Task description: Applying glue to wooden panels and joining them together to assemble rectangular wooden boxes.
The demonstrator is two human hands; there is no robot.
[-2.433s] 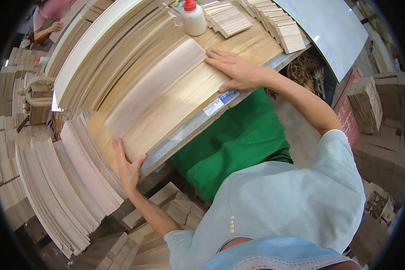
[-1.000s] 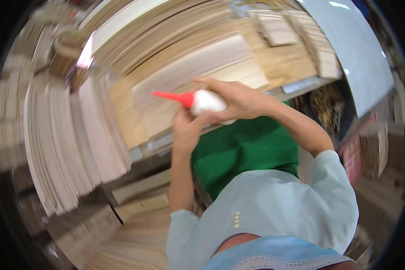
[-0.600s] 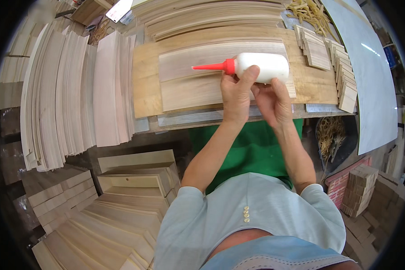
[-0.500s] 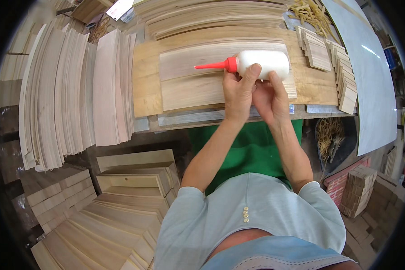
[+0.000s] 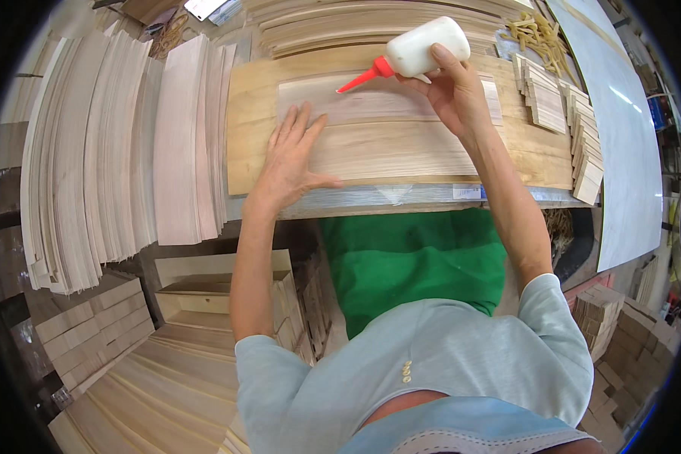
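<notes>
In my right hand [image 5: 459, 91] is a white squeeze bottle [image 5: 427, 49] with a red cap and a long red nozzle [image 5: 362, 79]. The bottle is tilted, its nozzle pointing down and left, the tip close above a thin wooden panel [image 5: 401, 147]. My left hand [image 5: 289, 163] rests flat at the panel's left end, its fingers spread and holding nothing. Beneath the panel lies a larger yellowish board [image 5: 250, 136] on the workbench. Whether the nozzle tip touches the wood I cannot tell.
Tall stacks of thin boards [image 5: 113, 151] stand left of the bench. More boards [image 5: 378, 26] lie behind. Small wooden slats [image 5: 545, 98] and tan rubber bands [image 5: 539, 36] sit at the right. Wooden boxes [image 5: 223, 303] are stacked low on the left.
My left hand has left the bottle and moved left onto the panel. My right hand has raised the bottle away and tipped its nozzle downward.
</notes>
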